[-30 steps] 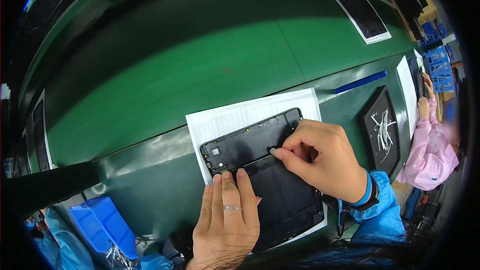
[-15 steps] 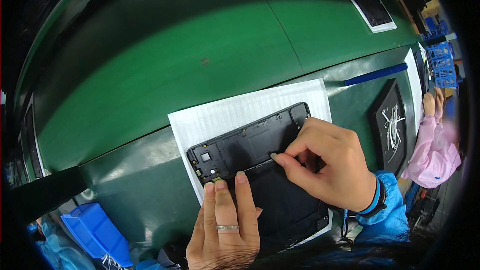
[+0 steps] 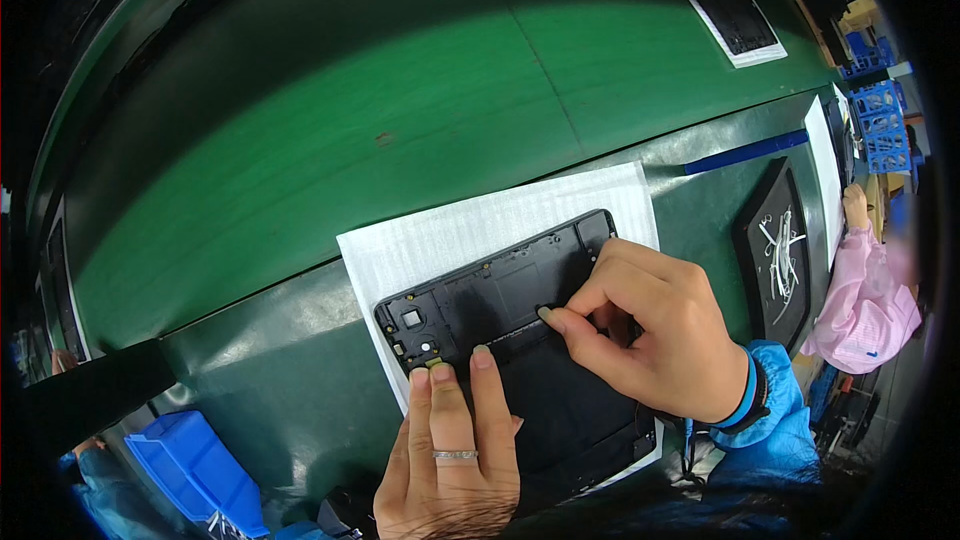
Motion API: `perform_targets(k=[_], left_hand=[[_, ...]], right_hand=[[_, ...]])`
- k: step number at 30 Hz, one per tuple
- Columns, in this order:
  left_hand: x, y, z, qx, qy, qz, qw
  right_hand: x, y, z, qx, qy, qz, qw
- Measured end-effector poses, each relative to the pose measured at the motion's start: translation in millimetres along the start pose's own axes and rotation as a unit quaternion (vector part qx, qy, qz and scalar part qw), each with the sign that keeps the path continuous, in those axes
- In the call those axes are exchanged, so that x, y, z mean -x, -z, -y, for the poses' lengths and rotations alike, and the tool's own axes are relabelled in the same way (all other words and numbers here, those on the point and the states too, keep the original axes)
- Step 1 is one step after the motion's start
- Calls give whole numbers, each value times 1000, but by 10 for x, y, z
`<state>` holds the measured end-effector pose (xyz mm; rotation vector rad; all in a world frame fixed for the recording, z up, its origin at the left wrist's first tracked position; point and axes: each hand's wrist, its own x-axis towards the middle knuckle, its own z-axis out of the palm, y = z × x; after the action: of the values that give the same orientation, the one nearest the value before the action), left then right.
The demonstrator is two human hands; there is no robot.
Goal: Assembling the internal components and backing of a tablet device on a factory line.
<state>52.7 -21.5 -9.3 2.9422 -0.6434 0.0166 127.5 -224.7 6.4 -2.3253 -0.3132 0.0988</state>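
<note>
A black tablet housing (image 3: 470, 290) lies tilted on a white foam sheet (image 3: 400, 240) in front of me. A square camera window and small fittings show near its left corner. My left hand (image 3: 450, 435), a ring on one finger, rests with its fingers stretched out, the tips pressing on the housing beside a small yellow-green piece (image 3: 434, 363). My right hand (image 3: 650, 325) is closed in a pinch at the housing's middle, thumb and finger together over its surface. What the pinch holds, if anything, is hidden by the fingers.
Right of the sheet lie a blue bar-shaped tool (image 3: 745, 153) and a black tray (image 3: 760, 285) with white strips. A blue bin (image 3: 195, 470) stands at lower left. Another dark panel (image 3: 730, 5) lies at the far right. A co-worker's pink sleeve (image 3: 860, 310) shows at the right edge.
The view has shifted slightly. My right hand stays pinched at nearly the same place, and my left fingers still press on the housing. A hand has appeared at the far left edge.
</note>
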Motion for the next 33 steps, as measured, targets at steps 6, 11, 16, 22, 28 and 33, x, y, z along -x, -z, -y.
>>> perform_targets(k=[6,11,16,22,28,33], left_hand=[[-40,-118,11,13,8,-11,1000],[-42,-189,-24,24,16,-23,999],[-25,-306,-56,27,26,-31,999],[-42,-407,-116,37,34,-50,998],[-31,-466,-155,45,45,-64,996],[-22,-498,-174,56,54,-77,994]], right_hand=[[-20,-16,-18,6,-6,7,1000],[-20,-6,-6,10,-9,9,1000],[-24,-39,-16,12,-6,10,1000],[-17,-17,-16,17,-7,8,1000],[-16,-39,-25,15,-6,7,1000],[-17,-40,-16,24,-4,2,1000]])
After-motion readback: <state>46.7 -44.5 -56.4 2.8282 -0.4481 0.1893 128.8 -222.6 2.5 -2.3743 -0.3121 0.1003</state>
